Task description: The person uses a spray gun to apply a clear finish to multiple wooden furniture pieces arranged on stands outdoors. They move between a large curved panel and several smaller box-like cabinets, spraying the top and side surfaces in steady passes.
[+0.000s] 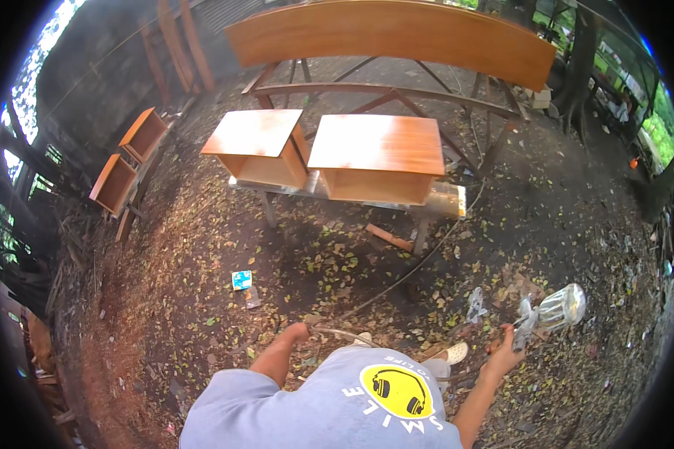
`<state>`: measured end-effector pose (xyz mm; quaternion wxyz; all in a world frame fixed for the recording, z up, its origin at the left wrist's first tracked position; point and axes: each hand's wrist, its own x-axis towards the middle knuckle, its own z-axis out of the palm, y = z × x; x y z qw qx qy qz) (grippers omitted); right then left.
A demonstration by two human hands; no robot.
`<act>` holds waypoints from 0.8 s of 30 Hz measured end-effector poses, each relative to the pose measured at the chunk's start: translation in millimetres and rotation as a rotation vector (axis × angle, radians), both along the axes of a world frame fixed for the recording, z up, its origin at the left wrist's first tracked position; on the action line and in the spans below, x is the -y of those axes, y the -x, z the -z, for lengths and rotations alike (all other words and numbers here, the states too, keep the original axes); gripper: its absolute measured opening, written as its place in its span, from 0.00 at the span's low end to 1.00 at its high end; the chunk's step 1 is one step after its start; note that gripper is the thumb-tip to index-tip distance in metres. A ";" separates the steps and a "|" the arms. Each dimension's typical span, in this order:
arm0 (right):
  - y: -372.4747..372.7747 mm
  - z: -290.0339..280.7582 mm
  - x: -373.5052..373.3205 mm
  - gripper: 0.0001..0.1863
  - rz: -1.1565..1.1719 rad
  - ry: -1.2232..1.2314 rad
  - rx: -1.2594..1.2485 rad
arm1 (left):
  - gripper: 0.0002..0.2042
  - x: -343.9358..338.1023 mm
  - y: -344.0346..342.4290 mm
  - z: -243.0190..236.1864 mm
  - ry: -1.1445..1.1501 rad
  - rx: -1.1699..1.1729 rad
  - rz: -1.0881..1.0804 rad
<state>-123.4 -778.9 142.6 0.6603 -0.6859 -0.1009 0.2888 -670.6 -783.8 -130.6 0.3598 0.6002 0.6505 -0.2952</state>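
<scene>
My right hand [508, 361] is closed round the handle of a spray gun [528, 325], out to the right above the ground. A see-through, whitish-streaked cup [563, 307] is fixed to the gun and tilts to the right. At the left, my left hand [298, 333] grips an air hose [341, 331], which passes in front of my body. Ahead of me, two varnished wooden boxes with open fronts, a left one [254, 135] and a right one [378, 142], sit on a low bench [457, 200]. Both hands are apart from the boxes.
Behind the bench, a long varnished board [389, 37] rests on a wooden frame [397, 93]. Two smaller open boxes [114, 183] stand at the far left. The hose trails over leaf-strewn ground [307, 262], near a wood offcut [389, 237] and a blue packet [242, 280].
</scene>
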 end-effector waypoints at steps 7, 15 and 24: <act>-114.0 10.9 49.3 0.18 0.130 0.066 0.074 | 0.17 -99.6 -187.6 -75.3 -0.196 -0.008 0.127; -288.4 -1.3 94.8 0.11 0.384 0.186 0.120 | 0.17 -114.2 -390.1 -70.2 -0.112 0.063 0.165; -393.7 -5.8 101.1 0.09 0.543 0.191 0.035 | 0.28 -140.1 -546.9 -27.8 -0.056 0.224 0.188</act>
